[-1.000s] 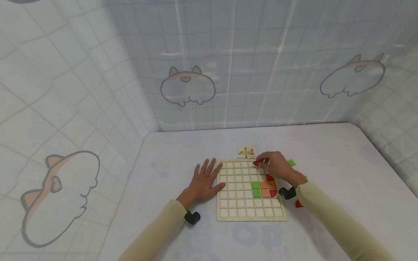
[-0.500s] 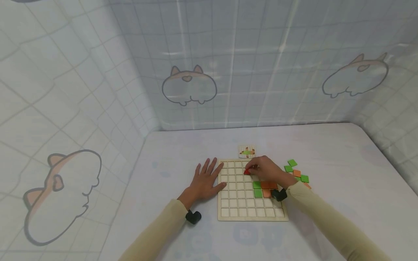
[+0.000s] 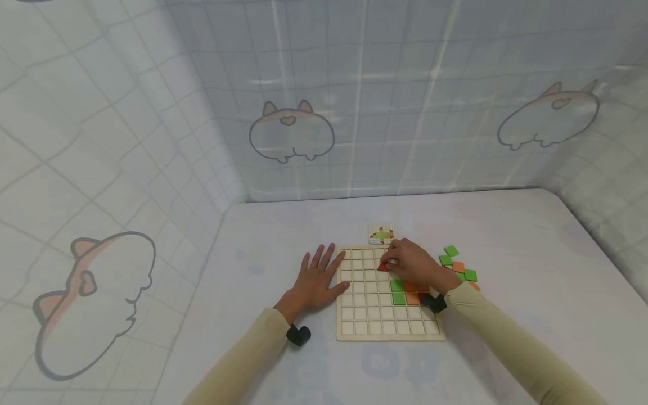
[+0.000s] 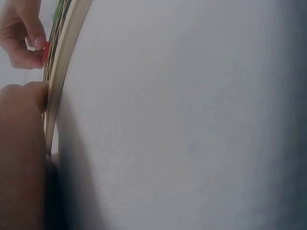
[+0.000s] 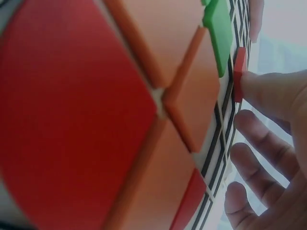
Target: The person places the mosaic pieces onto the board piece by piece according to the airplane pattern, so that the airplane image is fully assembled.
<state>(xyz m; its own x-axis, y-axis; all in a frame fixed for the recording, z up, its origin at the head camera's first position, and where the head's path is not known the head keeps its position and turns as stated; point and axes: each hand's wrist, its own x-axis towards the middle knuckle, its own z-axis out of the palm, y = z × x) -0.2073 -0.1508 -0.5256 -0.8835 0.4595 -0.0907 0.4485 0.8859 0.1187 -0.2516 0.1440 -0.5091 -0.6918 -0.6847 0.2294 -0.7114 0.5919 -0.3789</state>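
Observation:
My right hand (image 3: 412, 263) pinches a small red tile (image 3: 382, 267) between thumb and fingers, low over the upper middle cells of a pale gridded board (image 3: 364, 327). In the right wrist view the thumb presses on the face of that red tile (image 5: 239, 72), close to the grid, while the other fingers spread below. My left hand (image 3: 314, 287) lies flat with fingers spread, fingertips at the board's left edge. Green tiles (image 3: 397, 298) and orange tiles (image 3: 412, 298) sit in cells near the right wrist. A large rounded red tile (image 5: 72, 110) lies beside orange ones.
Behind the board lies a small pattern card (image 3: 381, 233) printed with a coloured figure on a grid. Several loose green tiles (image 3: 451, 251) and orange tiles (image 3: 458, 266) are scattered right of the board. Tile-patterned curtains (image 3: 395, 140) surround the table.
My right hand has moved left and a little nearer with the red tile, then stayed almost still over the last half second. Loose tiles on the right became visible. The left hand stays put.

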